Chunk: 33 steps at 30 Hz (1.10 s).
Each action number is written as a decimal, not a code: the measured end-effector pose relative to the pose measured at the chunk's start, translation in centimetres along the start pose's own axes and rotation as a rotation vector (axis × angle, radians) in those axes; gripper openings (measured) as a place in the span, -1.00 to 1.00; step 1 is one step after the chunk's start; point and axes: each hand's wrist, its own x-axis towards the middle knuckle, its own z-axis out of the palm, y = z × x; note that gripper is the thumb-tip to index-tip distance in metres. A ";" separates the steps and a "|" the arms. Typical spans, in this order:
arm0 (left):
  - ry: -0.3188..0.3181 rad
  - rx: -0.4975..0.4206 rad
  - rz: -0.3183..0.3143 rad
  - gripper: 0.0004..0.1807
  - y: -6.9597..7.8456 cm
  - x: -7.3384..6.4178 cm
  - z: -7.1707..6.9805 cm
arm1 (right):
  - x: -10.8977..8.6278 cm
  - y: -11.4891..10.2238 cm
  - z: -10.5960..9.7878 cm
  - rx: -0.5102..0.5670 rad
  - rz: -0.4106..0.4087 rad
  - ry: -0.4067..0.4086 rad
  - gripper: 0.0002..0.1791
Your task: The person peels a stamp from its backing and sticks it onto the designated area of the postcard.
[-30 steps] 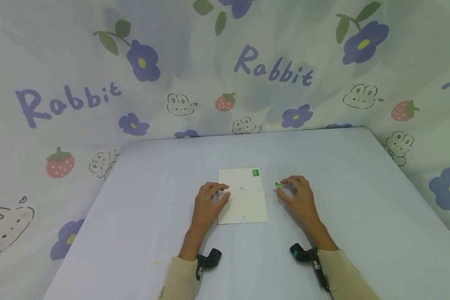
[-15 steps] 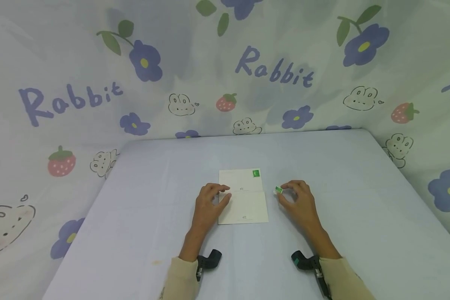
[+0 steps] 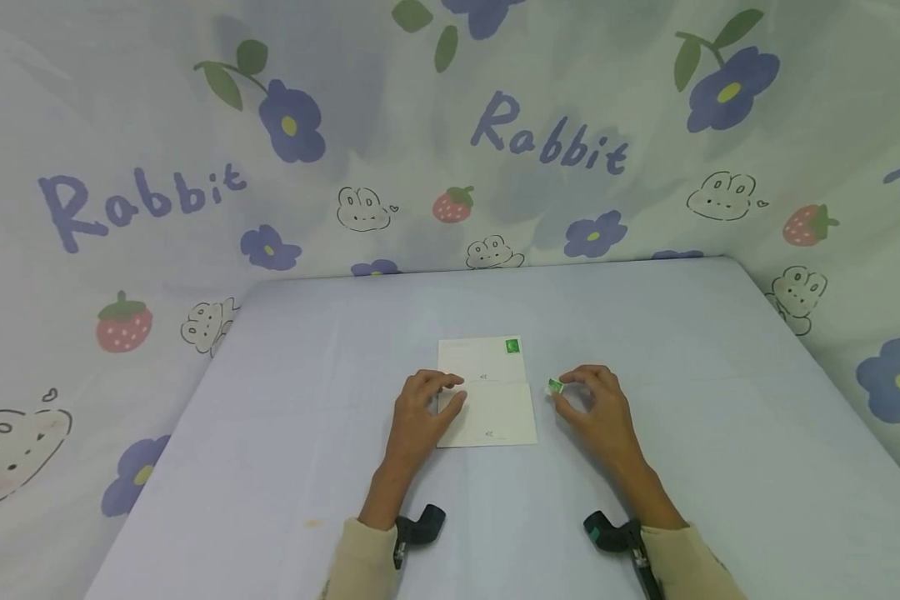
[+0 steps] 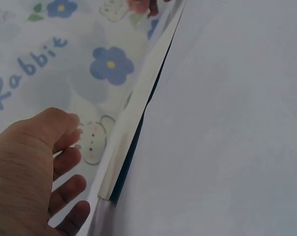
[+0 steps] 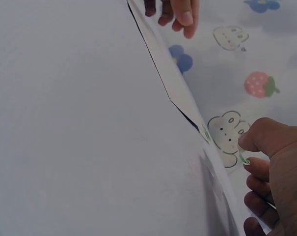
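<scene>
Two cream postcards lie one beyond the other at the middle of the table. The far postcard (image 3: pixel 472 357) bears a green stamp (image 3: pixel 512 346) in its upper right corner; small print marks the near postcard (image 3: pixel 498 417) by its lower edge. To their right, my right hand (image 3: pixel 602 417) pinches a small green stamp (image 3: pixel 555 386) between thumb and forefinger, its pale edge showing. The right wrist view shows that stamp (image 5: pixel 244 158) edge-on at the fingertips. My left hand (image 3: pixel 417 419) overlaps the postcards' left side, fingers loosely curved, thumb and forefinger apart, holding nothing.
The white-covered table (image 3: pixel 307 358) stretches to both sides and behind the postcards. A curtain (image 3: pixel 405 125) with flowers, rabbits and strawberries hangs at its far edge. In the right wrist view, a small pale piece (image 5: pixel 217 189) lies on the table near the right hand.
My right hand has come slightly nearer to me with the stamp still pinched. The left hand has shifted a little right and nearer. The postcards stay in place.
</scene>
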 end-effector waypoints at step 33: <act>-0.024 0.000 0.034 -0.81 0.9 -0.9 0.4 | -1.2 -1.2 0.3 0.026 -0.012 -0.056 -0.71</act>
